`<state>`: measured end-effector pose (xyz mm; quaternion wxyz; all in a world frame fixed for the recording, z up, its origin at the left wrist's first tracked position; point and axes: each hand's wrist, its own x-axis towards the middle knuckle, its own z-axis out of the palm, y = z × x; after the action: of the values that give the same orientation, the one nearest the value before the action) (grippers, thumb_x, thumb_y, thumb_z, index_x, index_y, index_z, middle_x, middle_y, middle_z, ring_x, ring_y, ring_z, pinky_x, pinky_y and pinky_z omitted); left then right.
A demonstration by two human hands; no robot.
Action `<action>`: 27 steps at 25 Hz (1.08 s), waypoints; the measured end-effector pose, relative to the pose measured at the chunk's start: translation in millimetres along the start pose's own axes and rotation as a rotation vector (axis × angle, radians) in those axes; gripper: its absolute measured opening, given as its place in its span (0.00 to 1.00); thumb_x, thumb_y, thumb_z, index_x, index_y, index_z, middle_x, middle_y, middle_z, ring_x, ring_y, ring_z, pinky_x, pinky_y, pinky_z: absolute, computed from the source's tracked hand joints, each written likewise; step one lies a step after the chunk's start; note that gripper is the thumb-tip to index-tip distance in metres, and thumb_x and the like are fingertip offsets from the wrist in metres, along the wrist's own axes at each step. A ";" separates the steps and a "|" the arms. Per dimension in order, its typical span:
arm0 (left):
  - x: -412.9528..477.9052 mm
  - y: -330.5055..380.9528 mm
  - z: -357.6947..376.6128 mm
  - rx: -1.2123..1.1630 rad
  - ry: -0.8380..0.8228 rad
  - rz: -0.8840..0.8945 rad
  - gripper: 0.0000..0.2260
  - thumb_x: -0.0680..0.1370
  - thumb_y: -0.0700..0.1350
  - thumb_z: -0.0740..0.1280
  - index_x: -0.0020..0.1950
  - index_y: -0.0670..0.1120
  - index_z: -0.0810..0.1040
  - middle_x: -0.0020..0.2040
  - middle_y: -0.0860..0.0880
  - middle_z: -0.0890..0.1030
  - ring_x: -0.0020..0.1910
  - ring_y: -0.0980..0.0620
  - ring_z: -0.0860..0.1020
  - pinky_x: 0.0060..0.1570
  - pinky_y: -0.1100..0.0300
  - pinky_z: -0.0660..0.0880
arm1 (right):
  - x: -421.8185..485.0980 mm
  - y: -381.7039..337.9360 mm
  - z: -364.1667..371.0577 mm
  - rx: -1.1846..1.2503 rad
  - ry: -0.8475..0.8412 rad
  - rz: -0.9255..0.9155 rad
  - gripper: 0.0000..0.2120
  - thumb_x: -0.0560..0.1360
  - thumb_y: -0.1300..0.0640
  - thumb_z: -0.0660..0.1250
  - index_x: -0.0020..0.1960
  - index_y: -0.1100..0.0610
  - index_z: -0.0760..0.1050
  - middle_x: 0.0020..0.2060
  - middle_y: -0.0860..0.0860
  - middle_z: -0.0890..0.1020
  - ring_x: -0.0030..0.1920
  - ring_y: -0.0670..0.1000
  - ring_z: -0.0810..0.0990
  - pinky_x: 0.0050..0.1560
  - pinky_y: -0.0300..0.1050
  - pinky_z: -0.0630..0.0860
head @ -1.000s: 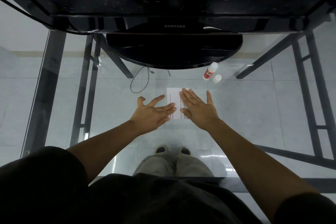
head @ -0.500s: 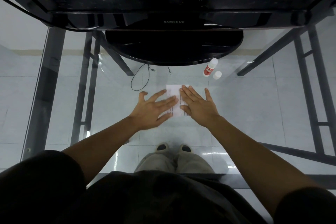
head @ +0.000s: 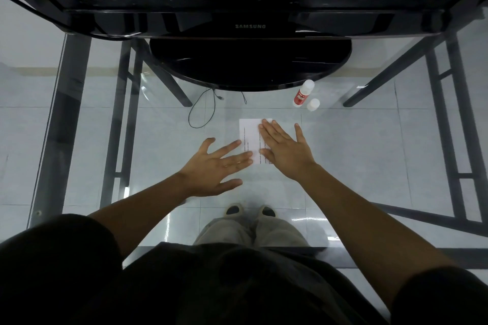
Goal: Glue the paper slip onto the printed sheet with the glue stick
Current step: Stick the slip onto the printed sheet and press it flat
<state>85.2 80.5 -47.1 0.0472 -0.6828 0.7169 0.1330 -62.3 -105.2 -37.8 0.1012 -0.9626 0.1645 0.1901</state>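
Now both palms lie flat, fingers straight: the right hand (head: 286,152) presses the printed sheet (head: 249,132) on the glass bench (head: 356,140), and the left hand (head: 214,169) touches its left edge. Sliding hands could skew the paper slip, presumably hidden beneath. The glue stick (head: 303,93), well apart, may dry.

Glue stick (head: 303,93) behind printed sheet (head: 249,134)

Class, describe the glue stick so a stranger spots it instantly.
Find the black monitor's round base. At its right edge sits a red-and-white glue stick. Only it has a red label; the small cylinder beside it is plain white.
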 end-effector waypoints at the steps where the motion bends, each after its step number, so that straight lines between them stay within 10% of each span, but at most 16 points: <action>1: 6.1 3.8 -1.4 -0.065 0.042 -0.090 0.26 0.79 0.61 0.41 0.75 0.52 0.45 0.74 0.54 0.48 0.73 0.52 0.43 0.68 0.39 0.51 | -0.4 0.3 0.5 0.000 0.006 0.003 0.29 0.80 0.43 0.44 0.75 0.54 0.39 0.76 0.49 0.43 0.75 0.49 0.41 0.71 0.59 0.40; 6: 37.7 27.1 2.8 -0.177 0.046 -0.500 0.25 0.80 0.55 0.41 0.72 0.48 0.34 0.76 0.49 0.41 0.71 0.54 0.35 0.70 0.46 0.42 | -0.8 -3.2 2.1 -0.030 0.013 0.008 0.28 0.80 0.44 0.43 0.75 0.55 0.39 0.76 0.50 0.44 0.75 0.50 0.41 0.71 0.58 0.39; 16: 38.4 29.4 7.8 -0.106 0.049 -0.525 0.25 0.80 0.55 0.39 0.72 0.48 0.31 0.76 0.49 0.40 0.69 0.53 0.29 0.68 0.47 0.38 | -40.0 -21.9 19.3 -0.020 0.026 -0.074 0.29 0.77 0.42 0.35 0.74 0.54 0.36 0.75 0.51 0.43 0.70 0.48 0.31 0.66 0.50 0.25; 27: 38.6 28.2 9.2 -0.119 0.073 -0.519 0.26 0.80 0.55 0.40 0.72 0.48 0.32 0.77 0.49 0.42 0.69 0.53 0.30 0.68 0.48 0.39 | -58.6 -11.9 13.1 -0.147 -0.011 -0.098 0.32 0.75 0.41 0.33 0.75 0.55 0.39 0.76 0.52 0.46 0.75 0.53 0.42 0.67 0.55 0.27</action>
<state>53.7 46.4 -61.9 0.0138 -0.8496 0.5101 0.1335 -113.7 -74.5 -24.7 0.0404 -0.9732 0.1025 0.2018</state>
